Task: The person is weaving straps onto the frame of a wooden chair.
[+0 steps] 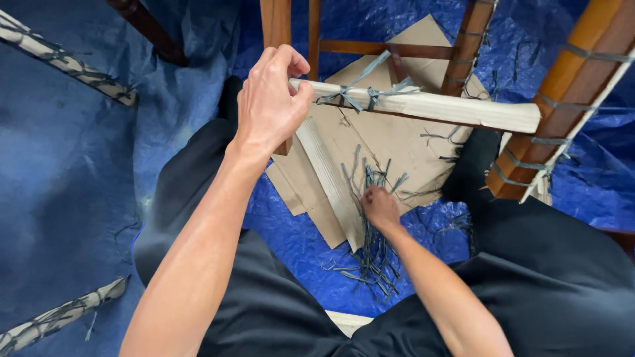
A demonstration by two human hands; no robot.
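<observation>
A blue tarp (79, 178) was seen covering the floor across the whole frame, wrinkled at upper left; flattened cardboard sheets (390, 142) were laid on it at centre. Nothing more of the room could be made out.

The left hand (272, 99) was closed around the left end of a pale wrapped rail (436, 106), thumb and fingers curled over it. The rail's long axis ran almost level from centre toward the right of the frame, dipping slightly at its right end, where it met a brown wooden leg (569, 86) bound with grey-green straps. Knotted grey-green strips (360, 92) were tied round the rail near the hand.

The right hand (380, 206) was held low at centre, fingers bunched on a pile of loose grey-green strips (370, 258) spread over the cardboard edge and tarp; whether a strip was actually pinched could not be told.

Further wooden legs (274, 23) rose at top centre. Two wrapped sticks (66, 63) lay at the left edge, one upper, one lower. Dark trousers (549, 277) filled the lower frame, hiding part of the tarp.
</observation>
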